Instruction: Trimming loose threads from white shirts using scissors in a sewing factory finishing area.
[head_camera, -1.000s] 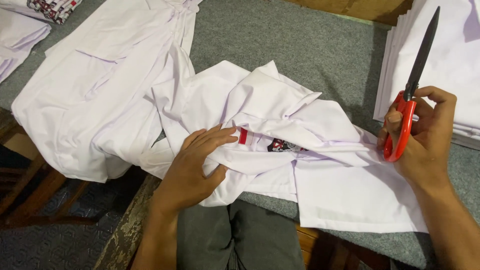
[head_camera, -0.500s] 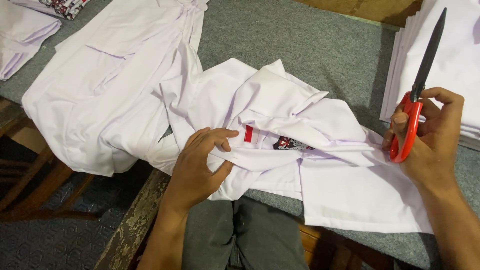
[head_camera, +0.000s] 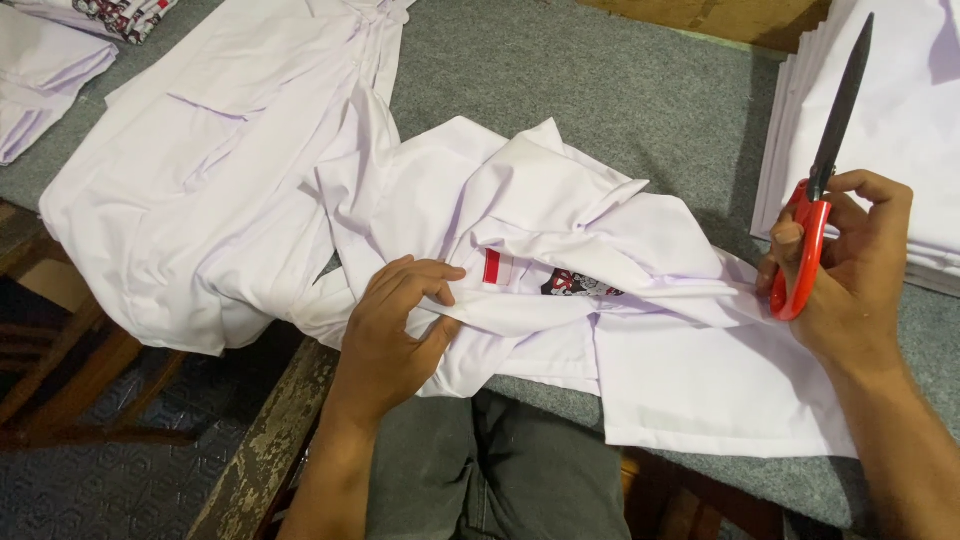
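Observation:
A crumpled white shirt lies on the grey felt table, with a small red label and a dark printed badge showing near its middle. My left hand pinches a fold of this shirt just left of the red label. My right hand holds red-handled scissors with the closed dark blades pointing up and away, and its fingertips touch the shirt's right edge. A second white shirt lies spread out to the left, hanging over the table's edge.
A stack of folded white garments sits at the right edge, behind the scissors. More folded white cloth is at the far left. My grey-trousered lap and the worn wooden table edge are below.
My left hand has gathered and pinched the shirt fold more tightly. The right hand with the scissors has stayed nearly in place, now touching the shirt's edge.

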